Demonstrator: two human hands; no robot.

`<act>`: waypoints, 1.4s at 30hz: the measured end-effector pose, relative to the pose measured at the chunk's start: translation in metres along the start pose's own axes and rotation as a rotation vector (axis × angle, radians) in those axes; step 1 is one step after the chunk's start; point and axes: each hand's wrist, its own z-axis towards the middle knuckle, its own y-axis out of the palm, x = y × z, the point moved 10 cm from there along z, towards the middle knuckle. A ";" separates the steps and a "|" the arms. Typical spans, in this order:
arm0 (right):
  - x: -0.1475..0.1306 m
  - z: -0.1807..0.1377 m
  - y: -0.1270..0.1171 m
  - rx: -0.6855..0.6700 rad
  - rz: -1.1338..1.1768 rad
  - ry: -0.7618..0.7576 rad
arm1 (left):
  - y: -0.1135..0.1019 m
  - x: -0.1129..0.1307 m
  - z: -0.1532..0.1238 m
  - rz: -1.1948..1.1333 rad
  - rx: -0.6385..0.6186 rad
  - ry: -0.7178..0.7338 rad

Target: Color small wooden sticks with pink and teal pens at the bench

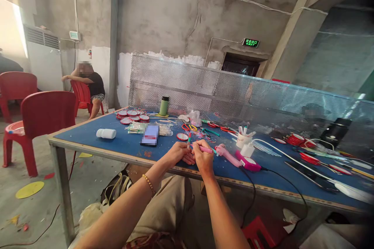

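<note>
At the near edge of the blue table [87, 134], both my hands are close together. My left hand [180, 152] is closed on a small flat stick [189, 139] with red, green and pale parts, which sticks up from the fingers. My right hand [203, 160] grips a slim pink pen-like tool [207, 149], its left end close to the left fingers. Just right of that hand lies a larger pink corded tool [228, 156], beside a magenta box [248, 162] with a pale top. A round red-rimmed disc [182, 137] rests behind my left hand.
A phone [150, 135], a white bottle [106, 134], a green tumbler [164, 106] and stacked red-rimmed discs [133, 116] are on the left. Scissors [189, 127], a cup of pens [244, 139] and cables [254, 186] lie rightward. A perforated metal screen [187, 85] stands behind.
</note>
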 end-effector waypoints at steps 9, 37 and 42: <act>-0.001 0.001 0.003 -0.027 -0.019 -0.030 | -0.001 0.000 0.000 0.012 0.003 0.002; 0.000 0.001 0.004 -0.026 -0.039 -0.043 | 0.001 0.001 -0.001 0.012 0.004 0.001; 0.000 0.001 0.004 -0.029 -0.042 -0.047 | 0.000 0.001 0.000 0.008 0.004 0.001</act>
